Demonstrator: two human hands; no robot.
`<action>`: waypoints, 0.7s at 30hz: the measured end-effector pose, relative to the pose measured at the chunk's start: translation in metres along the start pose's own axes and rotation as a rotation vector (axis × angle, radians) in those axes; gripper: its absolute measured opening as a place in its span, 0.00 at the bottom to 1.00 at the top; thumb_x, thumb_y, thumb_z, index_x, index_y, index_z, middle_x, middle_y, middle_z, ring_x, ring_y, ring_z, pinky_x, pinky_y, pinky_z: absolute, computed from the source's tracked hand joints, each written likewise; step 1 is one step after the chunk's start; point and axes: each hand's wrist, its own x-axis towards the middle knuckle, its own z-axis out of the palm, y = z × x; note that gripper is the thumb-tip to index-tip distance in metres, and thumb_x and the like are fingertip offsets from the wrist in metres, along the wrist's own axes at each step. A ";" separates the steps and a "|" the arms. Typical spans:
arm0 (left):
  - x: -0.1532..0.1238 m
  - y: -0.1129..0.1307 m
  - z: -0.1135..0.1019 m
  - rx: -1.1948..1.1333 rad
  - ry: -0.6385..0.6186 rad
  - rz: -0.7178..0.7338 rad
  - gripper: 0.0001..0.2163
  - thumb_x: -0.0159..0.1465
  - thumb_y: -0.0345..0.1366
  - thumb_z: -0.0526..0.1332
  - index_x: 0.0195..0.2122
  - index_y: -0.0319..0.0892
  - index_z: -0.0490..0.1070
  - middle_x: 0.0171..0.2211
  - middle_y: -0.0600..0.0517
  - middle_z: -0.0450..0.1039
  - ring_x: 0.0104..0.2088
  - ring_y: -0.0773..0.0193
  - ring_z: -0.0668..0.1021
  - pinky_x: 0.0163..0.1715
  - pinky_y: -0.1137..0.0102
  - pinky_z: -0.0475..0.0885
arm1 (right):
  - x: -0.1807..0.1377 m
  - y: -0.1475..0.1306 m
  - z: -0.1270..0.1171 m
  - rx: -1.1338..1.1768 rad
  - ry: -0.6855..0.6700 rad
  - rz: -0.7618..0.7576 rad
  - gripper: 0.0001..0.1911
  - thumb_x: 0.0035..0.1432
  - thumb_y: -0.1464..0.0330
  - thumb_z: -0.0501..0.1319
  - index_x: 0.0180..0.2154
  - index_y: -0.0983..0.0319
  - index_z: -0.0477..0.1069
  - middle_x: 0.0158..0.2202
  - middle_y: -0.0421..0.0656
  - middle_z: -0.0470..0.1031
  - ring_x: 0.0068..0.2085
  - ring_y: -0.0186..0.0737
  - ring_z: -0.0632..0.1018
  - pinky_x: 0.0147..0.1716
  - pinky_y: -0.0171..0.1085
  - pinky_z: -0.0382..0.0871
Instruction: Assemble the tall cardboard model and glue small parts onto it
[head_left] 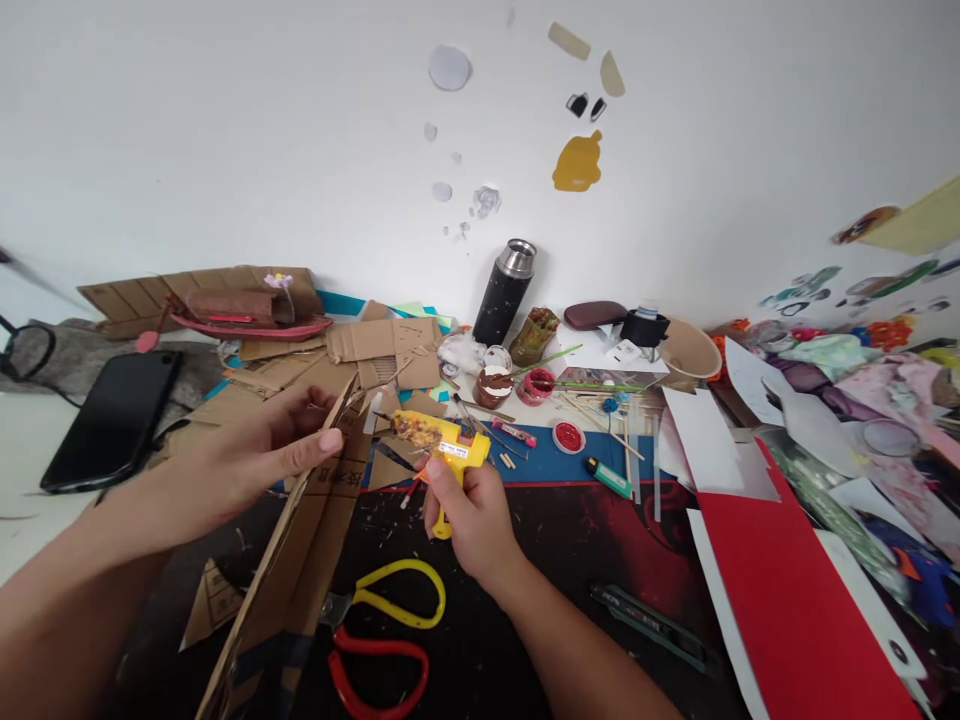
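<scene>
In my right hand (471, 500) is a yellow hot glue gun (427, 432), its fingers wrapped round the handle. Its nozzle points left, close to the upper part of a long folded cardboard piece (319, 540). My left hand (289, 440) grips that cardboard near its top end, thumb on the near side, the other fingers partly hidden behind it. The cardboard stands on edge and runs down toward me. Below the glue gun lie scissors (401, 590) with one yellow and one red handle, their blades partly hidden by the cardboard. A small cardboard scrap (211, 603) rests to the left.
Behind my hands stand a black thermos (504, 295), paint jars (493, 388) and a cardboard pile (386, 345). A model boat (247, 318) and a black phone (112, 420) are at left. To the right lie a utility knife (651, 628) and red paper (795, 590).
</scene>
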 end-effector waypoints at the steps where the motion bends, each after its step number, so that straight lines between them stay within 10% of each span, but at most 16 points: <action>1: 0.000 0.001 0.001 0.005 -0.006 -0.002 0.22 0.66 0.60 0.66 0.50 0.48 0.78 0.47 0.48 0.84 0.51 0.47 0.83 0.50 0.61 0.82 | -0.001 0.002 0.001 -0.027 0.007 -0.013 0.37 0.67 0.32 0.63 0.29 0.60 0.74 0.17 0.38 0.69 0.19 0.33 0.69 0.23 0.34 0.64; 21: -0.003 0.019 0.016 -0.060 -0.005 -0.008 0.18 0.61 0.56 0.69 0.45 0.51 0.75 0.42 0.49 0.84 0.48 0.48 0.84 0.46 0.60 0.83 | -0.010 -0.008 0.000 -0.403 0.050 -0.200 0.27 0.75 0.53 0.59 0.23 0.56 0.65 0.18 0.39 0.69 0.23 0.38 0.72 0.25 0.36 0.62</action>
